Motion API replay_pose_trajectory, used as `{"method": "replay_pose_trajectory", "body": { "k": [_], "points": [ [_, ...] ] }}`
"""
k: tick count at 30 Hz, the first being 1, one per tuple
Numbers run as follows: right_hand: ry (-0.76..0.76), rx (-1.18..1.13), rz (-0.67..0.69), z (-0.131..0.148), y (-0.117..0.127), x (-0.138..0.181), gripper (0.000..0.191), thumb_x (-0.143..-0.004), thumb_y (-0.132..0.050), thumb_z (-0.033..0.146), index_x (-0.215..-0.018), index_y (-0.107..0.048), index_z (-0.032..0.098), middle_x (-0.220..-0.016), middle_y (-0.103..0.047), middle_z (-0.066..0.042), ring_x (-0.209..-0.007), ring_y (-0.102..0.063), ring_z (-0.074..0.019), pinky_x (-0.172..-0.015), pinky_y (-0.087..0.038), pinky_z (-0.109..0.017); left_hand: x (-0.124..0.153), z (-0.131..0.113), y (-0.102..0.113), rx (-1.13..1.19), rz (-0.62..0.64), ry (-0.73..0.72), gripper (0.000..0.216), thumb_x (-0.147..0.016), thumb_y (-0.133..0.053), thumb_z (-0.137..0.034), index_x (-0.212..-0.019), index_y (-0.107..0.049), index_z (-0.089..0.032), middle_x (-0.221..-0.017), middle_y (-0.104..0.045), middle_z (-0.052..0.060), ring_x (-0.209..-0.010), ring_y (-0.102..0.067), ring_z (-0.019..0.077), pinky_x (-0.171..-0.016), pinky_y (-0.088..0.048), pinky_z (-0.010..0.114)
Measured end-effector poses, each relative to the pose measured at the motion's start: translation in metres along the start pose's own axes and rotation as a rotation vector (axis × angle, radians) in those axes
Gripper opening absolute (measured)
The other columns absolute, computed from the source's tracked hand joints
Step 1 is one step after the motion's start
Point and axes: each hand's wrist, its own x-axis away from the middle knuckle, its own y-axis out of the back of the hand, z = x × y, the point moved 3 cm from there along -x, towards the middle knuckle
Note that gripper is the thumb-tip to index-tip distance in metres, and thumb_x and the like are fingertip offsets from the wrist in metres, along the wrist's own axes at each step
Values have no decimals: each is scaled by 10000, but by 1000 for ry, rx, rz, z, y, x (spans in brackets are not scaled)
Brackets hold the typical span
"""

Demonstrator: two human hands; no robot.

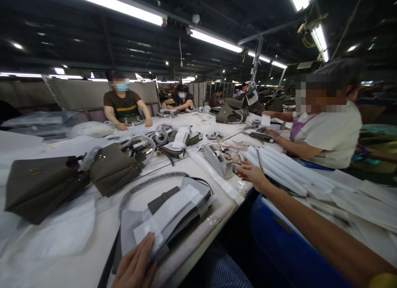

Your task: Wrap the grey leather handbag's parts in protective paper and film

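Observation:
My left hand [136, 265] lies flat at the table's near edge, fingers pressing the corner of a grey bag part wrapped in clear plastic and white paper [167, 215]. A long grey strap [149, 184] loops around that bundle. My right hand [252, 174] is stretched out to the right, fingertips at the base of a grey tape dispenser [218, 160]; whether it pinches a piece of tape is not clear. A long white paper strip [214, 176] runs along the table edge between both hands.
Two olive-grey handbags [40, 186] [113, 168] lie at left on white wrapping. White paper rolls [279, 166] are stacked at right over a blue bin [279, 242]. A person in a white shirt [328, 133] works at right; masked people [124, 106] sit across the table.

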Motion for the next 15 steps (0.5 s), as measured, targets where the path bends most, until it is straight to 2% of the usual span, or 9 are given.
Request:
{"method": "replay_pose_trajectory", "body": {
  "k": [3, 7, 11, 15],
  "points": [
    [27, 16, -26, -19, -4, -8, 192, -826, -715, 323, -821, -707, 131, -860, -739, -98, -611, -610, -88, -518, -504, -165, -1, -2, 3, 0, -7, 34, 742, -946, -466, -145, -1582, -100, -253, -1281, -666, 14, -1059, -663, 214, -945, -533, 310],
    [61, 84, -52, -27, -5, -18, 258, -793, -737, 378, -845, -710, 127, -851, -739, -91, -623, -612, -97, -511, -490, -172, -2, -4, 8, 11, -8, 89, 680, -955, -483, -181, -1567, -198, -254, -1290, -657, 14, -1081, -647, 222, -970, -516, 334],
    [73, 202, -45, -24, 3, -19, 264, -786, -736, 382, -801, -707, 121, -805, -737, -94, -587, -598, -103, -504, -482, -192, -2, -8, 9, 28, -14, 130, 551, -970, -480, -212, -1505, -350, -208, -1272, -655, 30, -1107, -621, 212, -1002, -475, 324],
    [133, 355, 5, -7, 16, 0, 190, -790, -709, 323, -760, -715, 135, -740, -723, -75, -578, -597, -127, -510, -474, -219, 0, -10, 10, 31, -12, 174, 448, -992, -445, -255, -1432, -445, -173, -1230, -665, 56, -1095, -614, 219, -977, -475, 325]
  ]
}}
